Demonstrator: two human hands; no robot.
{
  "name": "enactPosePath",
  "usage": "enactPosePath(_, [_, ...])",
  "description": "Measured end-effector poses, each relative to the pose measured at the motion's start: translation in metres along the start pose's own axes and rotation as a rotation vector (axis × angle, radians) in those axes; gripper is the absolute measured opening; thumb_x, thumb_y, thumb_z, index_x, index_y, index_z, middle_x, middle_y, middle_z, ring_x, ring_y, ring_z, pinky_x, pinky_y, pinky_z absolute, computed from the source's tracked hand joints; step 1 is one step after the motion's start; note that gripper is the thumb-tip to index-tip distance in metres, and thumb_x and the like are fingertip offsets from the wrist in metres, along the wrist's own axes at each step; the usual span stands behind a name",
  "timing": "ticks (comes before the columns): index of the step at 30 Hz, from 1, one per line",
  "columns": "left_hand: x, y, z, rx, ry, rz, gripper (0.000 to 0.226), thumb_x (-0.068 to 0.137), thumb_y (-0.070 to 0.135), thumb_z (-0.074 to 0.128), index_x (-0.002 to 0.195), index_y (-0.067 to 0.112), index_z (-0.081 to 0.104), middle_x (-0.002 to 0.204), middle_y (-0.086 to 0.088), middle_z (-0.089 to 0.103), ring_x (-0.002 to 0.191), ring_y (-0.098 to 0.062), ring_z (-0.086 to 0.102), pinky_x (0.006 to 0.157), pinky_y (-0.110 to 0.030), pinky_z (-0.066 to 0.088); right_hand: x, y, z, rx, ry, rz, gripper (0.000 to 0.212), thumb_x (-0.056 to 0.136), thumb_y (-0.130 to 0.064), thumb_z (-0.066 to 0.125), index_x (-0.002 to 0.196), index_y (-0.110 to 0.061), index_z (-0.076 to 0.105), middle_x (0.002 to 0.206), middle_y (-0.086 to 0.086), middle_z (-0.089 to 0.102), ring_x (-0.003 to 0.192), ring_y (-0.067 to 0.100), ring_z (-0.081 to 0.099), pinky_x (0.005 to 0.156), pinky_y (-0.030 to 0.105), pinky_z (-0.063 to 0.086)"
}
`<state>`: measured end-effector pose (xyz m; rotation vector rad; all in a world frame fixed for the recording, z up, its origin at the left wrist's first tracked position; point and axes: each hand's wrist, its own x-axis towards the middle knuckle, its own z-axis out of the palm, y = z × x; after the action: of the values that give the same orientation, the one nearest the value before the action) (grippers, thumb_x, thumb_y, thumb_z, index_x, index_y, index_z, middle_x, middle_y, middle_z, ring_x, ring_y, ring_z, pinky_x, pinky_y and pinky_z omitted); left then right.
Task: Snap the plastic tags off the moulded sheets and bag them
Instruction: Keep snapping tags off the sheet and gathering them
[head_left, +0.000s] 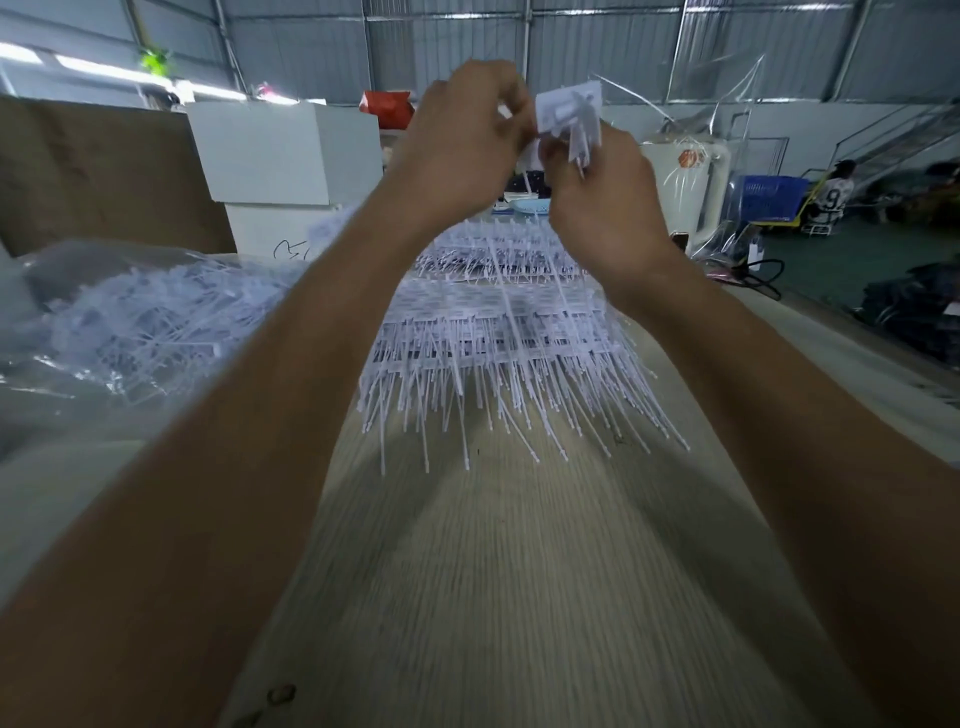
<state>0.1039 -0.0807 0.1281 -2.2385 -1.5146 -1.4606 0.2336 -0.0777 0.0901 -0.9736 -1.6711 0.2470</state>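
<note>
white plastic tags pinched by both hands' fingers, left hand, right hand; moulded sheets stacked beneath, clear bag left

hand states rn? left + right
Left hand: fingers curled, gripping the bundle of white tags.
Right hand: fingers curled, pinching the same bundle from below.

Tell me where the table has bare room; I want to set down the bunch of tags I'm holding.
The bare wooden table between your forearms, nearer than the tails of the stack of moulded sheets, is free. A narrower bare strip runs along the table's right edge. The left is crowded by the clear bag of loose tags.
</note>
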Motion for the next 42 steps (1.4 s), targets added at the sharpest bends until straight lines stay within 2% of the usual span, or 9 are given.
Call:
enactPosePath(4, [-0.002, 0.003, -0.003, 0.078, -0.010, 0.054, 0.009, 0.100, 0.022, 0.057, 0.103, 0.017, 0.063, 0.078, 0.002, 0.064, 0.054, -0.012, 0.055, 0.058, -0.031, 0.047, 0.004, -0.004, 0.001, -0.037, 0.067, 0.018, 0.017, 0.104, -0.018, 0.047, 0.092, -0.016, 0.059, 0.068, -0.010, 0.053, 0.055, 0.002, 0.046, 0.045, 0.014, 0.031])
enactPosePath(9, [-0.005, -0.001, 0.000, 0.178, -0.111, 0.102, 0.011, 0.093, 0.014, 0.051, 0.092, 0.025, 0.050, 0.095, -0.005, 0.065, 0.091, -0.032, 0.062, 0.081, -0.047, 0.054, -0.003, -0.003, 0.006, -0.282, 0.090, -0.032, 0.023, 0.100, -0.019, 0.046, 0.106, -0.005, 0.064, 0.098, 0.013, 0.068, 0.089, 0.032, 0.063, 0.073, 0.041, 0.051])
enactPosePath(12, [-0.005, -0.004, 0.001, 0.222, -0.137, 0.127, 0.013, 0.091, 0.013, 0.049, 0.091, 0.026, 0.047, 0.094, -0.002, 0.057, 0.097, -0.034, 0.059, 0.083, -0.047, 0.052, -0.005, 0.001, 0.006, -0.408, 0.084, -0.068, 0.023, 0.099, -0.017, 0.045, 0.111, -0.005, 0.060, 0.107, 0.016, 0.067, 0.097, 0.036, 0.059, 0.071, 0.037, 0.043])
enactPosePath(17, [-0.004, -0.006, 0.004, 0.185, -0.162, 0.121, 0.010, 0.092, 0.009, 0.052, 0.094, 0.019, 0.048, 0.092, -0.004, 0.055, 0.096, -0.035, 0.061, 0.080, -0.048, 0.053, -0.009, 0.004, 0.008, -0.476, 0.115, -0.102, 0.021, 0.099, -0.015, 0.048, 0.116, -0.005, 0.056, 0.104, 0.018, 0.064, 0.095, 0.038, 0.058, 0.067, 0.035, 0.032])
enactPosePath(20, [-0.005, 0.000, 0.001, -0.045, -0.158, 0.066, 0.008, 0.095, 0.011, 0.058, 0.103, 0.010, 0.059, 0.089, 0.000, 0.061, 0.059, -0.009, 0.061, 0.048, -0.027, 0.049, -0.006, 0.019, -0.002, -0.564, 0.111, -0.054, 0.024, 0.101, -0.009, 0.050, 0.122, -0.003, 0.057, 0.094, 0.012, 0.059, 0.087, 0.032, 0.059, 0.063, 0.033, 0.036])
enactPosePath(23, [-0.004, 0.005, -0.004, -0.203, -0.082, 0.066, 0.007, 0.100, 0.017, 0.056, 0.106, 0.016, 0.060, 0.082, 0.005, 0.059, 0.047, -0.011, 0.045, 0.041, -0.023, 0.038, 0.001, 0.037, -0.021, -0.217, -0.038, 0.083, 0.020, 0.106, -0.018, 0.046, 0.114, -0.009, 0.063, 0.090, 0.005, 0.063, 0.072, 0.016, 0.058, 0.056, 0.025, 0.042])
enactPosePath(28, [-0.009, -0.006, -0.001, -0.227, -0.286, -0.015, 0.016, 0.102, 0.010, 0.047, 0.111, 0.023, 0.049, 0.077, -0.007, 0.057, 0.076, -0.018, 0.052, 0.056, -0.026, 0.039, 0.002, 0.026, -0.020, 0.312, -0.100, 0.227, 0.031, 0.108, -0.027, 0.045, 0.079, -0.022, 0.052, 0.057, -0.003, 0.043, 0.042, 0.005, 0.036, 0.047, 0.023, 0.033])
enactPosePath(34, [-0.011, -0.014, -0.009, -0.262, -0.347, -0.056, 0.027, 0.096, 0.004, 0.054, 0.108, 0.025, 0.042, 0.078, -0.006, 0.074, 0.071, -0.012, 0.058, 0.057, -0.023, 0.042, -0.003, 0.022, -0.010, 0.313, -0.268, 0.097, 0.021, 0.101, -0.034, 0.060, 0.102, -0.013, 0.064, 0.065, -0.010, 0.057, 0.049, 0.003, 0.042, 0.045, 0.017, 0.035])
enactPosePath(42, [-0.015, -0.018, -0.013, -0.405, -0.517, -0.020, 0.029, 0.097, -0.004, 0.050, 0.117, 0.014, 0.039, 0.093, -0.011, 0.077, 0.088, -0.030, 0.064, 0.069, -0.032, 0.049, -0.003, 0.028, -0.017, 0.350, -0.191, 0.095, 0.024, 0.105, -0.022, 0.052, 0.083, -0.023, 0.060, 0.050, -0.017, 0.051, 0.045, 0.000, 0.040, 0.044, 0.018, 0.034])
